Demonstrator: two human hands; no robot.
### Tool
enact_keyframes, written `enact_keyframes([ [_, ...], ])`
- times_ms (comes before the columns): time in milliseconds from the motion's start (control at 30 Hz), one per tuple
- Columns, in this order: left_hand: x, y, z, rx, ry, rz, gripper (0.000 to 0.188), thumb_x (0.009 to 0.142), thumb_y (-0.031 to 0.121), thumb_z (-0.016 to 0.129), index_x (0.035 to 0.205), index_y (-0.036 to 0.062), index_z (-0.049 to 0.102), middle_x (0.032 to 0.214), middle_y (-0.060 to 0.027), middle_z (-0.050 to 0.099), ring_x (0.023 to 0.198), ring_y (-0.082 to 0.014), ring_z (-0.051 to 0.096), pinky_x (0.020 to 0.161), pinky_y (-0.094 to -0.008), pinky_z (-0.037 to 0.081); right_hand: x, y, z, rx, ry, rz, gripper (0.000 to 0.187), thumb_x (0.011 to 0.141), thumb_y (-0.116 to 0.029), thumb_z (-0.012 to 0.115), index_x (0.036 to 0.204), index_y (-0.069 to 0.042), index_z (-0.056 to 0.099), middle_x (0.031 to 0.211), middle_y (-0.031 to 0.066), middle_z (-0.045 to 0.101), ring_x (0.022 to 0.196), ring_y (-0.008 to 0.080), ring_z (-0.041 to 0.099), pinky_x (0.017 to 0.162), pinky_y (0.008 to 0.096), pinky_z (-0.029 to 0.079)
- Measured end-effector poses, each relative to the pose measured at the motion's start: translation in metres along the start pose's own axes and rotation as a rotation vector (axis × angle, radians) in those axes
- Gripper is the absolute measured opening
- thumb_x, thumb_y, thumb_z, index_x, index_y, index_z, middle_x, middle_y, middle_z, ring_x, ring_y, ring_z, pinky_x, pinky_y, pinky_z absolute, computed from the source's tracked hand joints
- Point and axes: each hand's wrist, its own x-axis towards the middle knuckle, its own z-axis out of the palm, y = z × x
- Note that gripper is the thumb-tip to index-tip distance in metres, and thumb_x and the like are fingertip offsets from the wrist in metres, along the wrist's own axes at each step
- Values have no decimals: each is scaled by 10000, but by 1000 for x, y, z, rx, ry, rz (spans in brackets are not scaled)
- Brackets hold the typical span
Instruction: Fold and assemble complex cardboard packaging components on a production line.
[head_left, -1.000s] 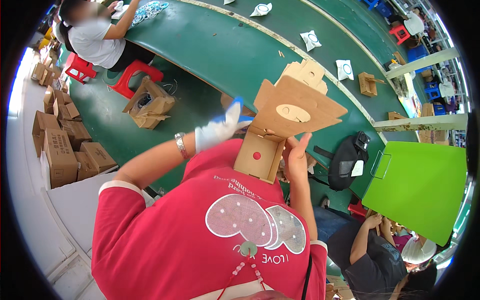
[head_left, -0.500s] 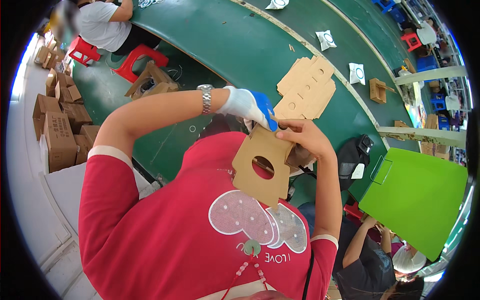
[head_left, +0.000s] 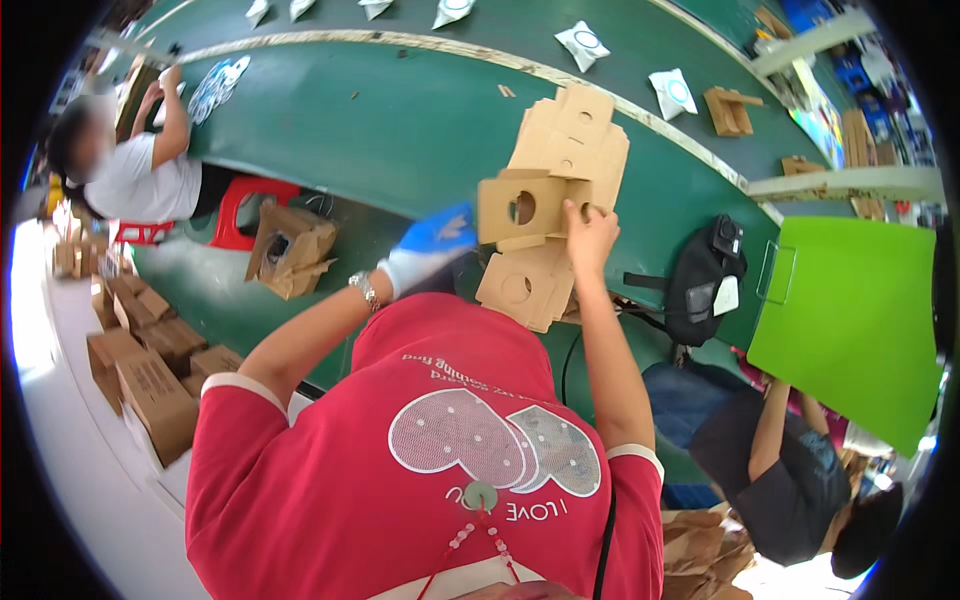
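Observation:
My right hand (head_left: 592, 238) grips the right side of a partly folded brown cardboard box (head_left: 490, 218), thumb and fingers closed on it. The box's upright panel has a round hole, and more flaps stand beside it. My left hand (head_left: 432, 245), in a white glove with blue-coated fingers, is beside the box's left edge. Motion smears its fingers, and I cannot tell whether it touches the cardboard. Just below, a flat cardboard panel (head_left: 500, 285) with a round cutout lies near my shirt; whether it joins the box is unclear. Behind the box lies a stack of flat cardboard blanks (head_left: 570, 125).
A black bag (head_left: 695, 290) lies on the green table (head_left: 400, 120) to my right, near a bright green board (head_left: 850, 320). White packets (head_left: 582, 45) line the far strip. People sit at left and right; an open carton (head_left: 290, 250) stands below the table's left edge.
The cardboard has moved away from my chest toward the flat blanks, turned and opened out. My left hand has come off its top and shifted left; my right hand still grips it.

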Motion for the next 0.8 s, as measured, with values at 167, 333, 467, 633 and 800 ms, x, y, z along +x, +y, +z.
enact_keyframes([
  [167, 33, 33, 16, 715, 4, 486, 962, 740, 493, 796, 1458, 14, 372, 1406, -234, 459, 1289, -405, 456, 1083, -464, 380, -9, -5, 9, 142, 15, 142, 405, 845, -297, 734, 1068, 37, 679, 1054, 193, 578, 1004, 377, 562, 874, 448, 462],
  [333, 111, 52, 50, 742, 52, 708, 1174, 617, 617, 823, 1469, -5, 309, 1462, -229, 387, 1336, -433, 382, 1139, -478, 288, -6, -13, 11, 92, 36, 102, 295, 849, -205, 718, 969, 52, 638, 993, 192, 576, 978, 389, 565, 836, 462, 470],
  [467, 154, 76, 83, 766, -248, 813, 1240, 593, 646, 819, 1502, 17, 259, 1400, -240, 447, 1301, -404, 445, 1166, -500, 246, -1, -4, 7, 230, 59, 123, 223, 841, -131, 705, 840, 42, 564, 887, 217, 568, 816, 436, 571, 703, 467, 477],
  [633, 162, 54, 70, 624, -157, 783, 1037, 611, 560, 863, 1390, 46, 411, 1231, -141, 573, 1171, -359, 542, 1108, -465, 335, 12, -7, -3, 233, -22, 172, 209, 830, -111, 705, 849, 35, 558, 875, 210, 579, 827, 427, 581, 706, 468, 472],
  [800, 147, 37, 67, 495, -66, 703, 909, 627, 472, 890, 1318, 55, 473, 1191, -107, 583, 1092, -314, 583, 977, -422, 449, 18, -11, -8, 168, -188, 264, 228, 813, -115, 727, 853, 22, 549, 896, 188, 593, 823, 398, 595, 726, 470, 476],
])
